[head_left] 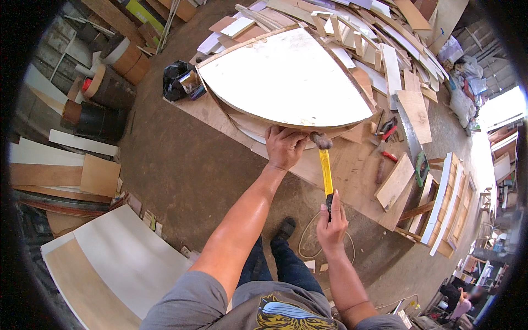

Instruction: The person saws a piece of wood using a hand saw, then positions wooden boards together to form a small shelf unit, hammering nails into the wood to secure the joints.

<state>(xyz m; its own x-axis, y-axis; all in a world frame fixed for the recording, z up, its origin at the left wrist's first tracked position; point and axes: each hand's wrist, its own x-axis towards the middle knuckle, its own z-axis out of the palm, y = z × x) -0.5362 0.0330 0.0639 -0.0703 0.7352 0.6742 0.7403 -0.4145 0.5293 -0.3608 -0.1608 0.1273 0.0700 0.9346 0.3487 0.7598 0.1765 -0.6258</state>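
The left hand (285,147) clamps the curved edge of the white quarter-round panel (286,77), steadying it on the tabletop (352,176). Just right of it, the right hand (331,223) grips a yellow-handled hammer (325,165), its head against that edge.

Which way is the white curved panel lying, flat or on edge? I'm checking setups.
Flat: the white curved panel lies broad face up on the workbench.

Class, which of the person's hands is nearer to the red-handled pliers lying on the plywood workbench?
Right. The right hand holds the yellow-handled hammer below-left of the red-handled pliers; the left hand rests farther left, on the white curved panel.
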